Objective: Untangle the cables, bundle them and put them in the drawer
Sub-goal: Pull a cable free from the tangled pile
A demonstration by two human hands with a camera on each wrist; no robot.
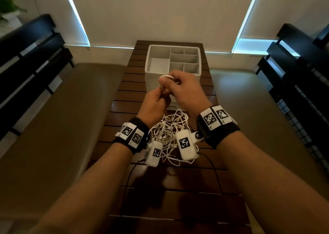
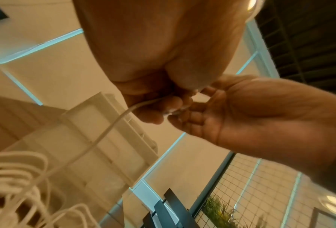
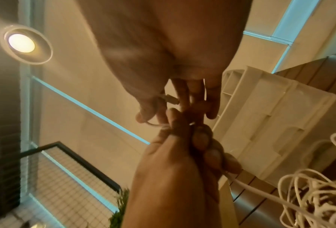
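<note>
Head view showed both hands pinching one white cable [image 1: 166, 77] — left hand [image 1: 154, 104]; right hand [image 1: 185, 89] — above the tangle [image 1: 169, 128] on the counter [image 1: 124, 95].

No readable text; wrist tags [image 1: 210, 118] just b/w codes

Tangled white cables [image 1: 168, 130] before open white drawer [image 1: 173, 59].
</note>
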